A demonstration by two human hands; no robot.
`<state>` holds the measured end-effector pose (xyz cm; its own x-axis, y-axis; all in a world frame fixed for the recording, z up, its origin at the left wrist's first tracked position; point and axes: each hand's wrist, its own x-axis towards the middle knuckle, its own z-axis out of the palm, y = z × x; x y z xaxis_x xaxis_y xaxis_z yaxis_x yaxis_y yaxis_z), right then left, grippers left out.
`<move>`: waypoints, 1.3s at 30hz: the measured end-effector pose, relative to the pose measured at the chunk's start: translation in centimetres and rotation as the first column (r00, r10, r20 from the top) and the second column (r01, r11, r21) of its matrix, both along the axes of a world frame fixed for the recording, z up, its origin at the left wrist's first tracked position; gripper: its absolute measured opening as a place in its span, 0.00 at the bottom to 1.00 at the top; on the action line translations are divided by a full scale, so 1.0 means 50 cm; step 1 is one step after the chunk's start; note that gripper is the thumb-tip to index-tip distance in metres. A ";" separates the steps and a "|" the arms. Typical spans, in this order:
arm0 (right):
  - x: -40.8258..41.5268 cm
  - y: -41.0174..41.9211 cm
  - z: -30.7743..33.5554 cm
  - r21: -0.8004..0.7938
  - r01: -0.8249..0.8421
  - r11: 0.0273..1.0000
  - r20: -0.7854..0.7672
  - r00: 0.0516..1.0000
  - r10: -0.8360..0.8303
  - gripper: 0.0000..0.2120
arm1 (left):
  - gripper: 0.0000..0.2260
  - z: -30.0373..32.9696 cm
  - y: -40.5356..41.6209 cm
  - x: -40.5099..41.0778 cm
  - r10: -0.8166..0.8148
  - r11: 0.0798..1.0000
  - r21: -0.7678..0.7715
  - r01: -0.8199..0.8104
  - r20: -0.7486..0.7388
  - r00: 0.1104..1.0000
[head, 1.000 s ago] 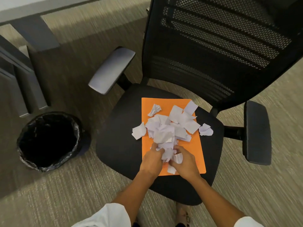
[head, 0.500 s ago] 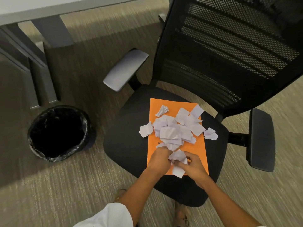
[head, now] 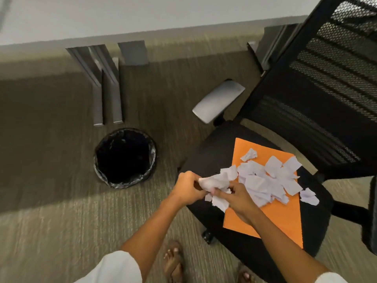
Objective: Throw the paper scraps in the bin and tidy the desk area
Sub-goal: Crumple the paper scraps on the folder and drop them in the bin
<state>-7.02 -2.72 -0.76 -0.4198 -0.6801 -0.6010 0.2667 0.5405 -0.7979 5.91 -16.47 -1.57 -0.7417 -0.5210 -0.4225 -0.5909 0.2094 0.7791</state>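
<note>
A heap of white paper scraps (head: 271, 180) lies on an orange sheet (head: 279, 213) on the black seat of an office chair (head: 206, 160). My left hand (head: 186, 187) and my right hand (head: 237, 198) together grip a crumpled bunch of scraps (head: 216, 183) above the seat's left edge. A round bin (head: 124, 158) with a black liner stands on the carpet to the left of the chair, a short way from my left hand.
Grey desk legs (head: 108, 86) stand behind the bin, below the desk edge (head: 142, 15). The chair's grey armrest (head: 219, 101) juts toward the bin, and its mesh back (head: 326, 78) fills the right. My sandalled feet (head: 173, 260) stand on the carpet.
Both hands have lifted a bunch of scraps off the orange sheet and carried it left to the seat's edge. The view has swung left, bringing the bin nearer the middle.
</note>
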 end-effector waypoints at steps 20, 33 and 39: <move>0.289 -0.453 -0.021 0.183 0.418 0.890 0.742 0.535 -0.404 0.24 | 0.02 -0.074 -0.384 0.394 0.977 -0.139 0.727 -0.672 0.211 0.026; 0.357 -0.522 -0.117 0.282 0.375 0.883 0.682 0.569 -0.459 0.13 | 0.61 -0.132 -0.376 0.502 0.960 -0.268 0.946 -0.180 0.278 0.032; 0.399 -0.616 -0.157 0.299 0.302 0.905 0.641 0.639 -0.425 0.16 | 0.59 -0.123 -0.351 0.530 0.955 -0.242 0.938 -0.247 0.275 0.109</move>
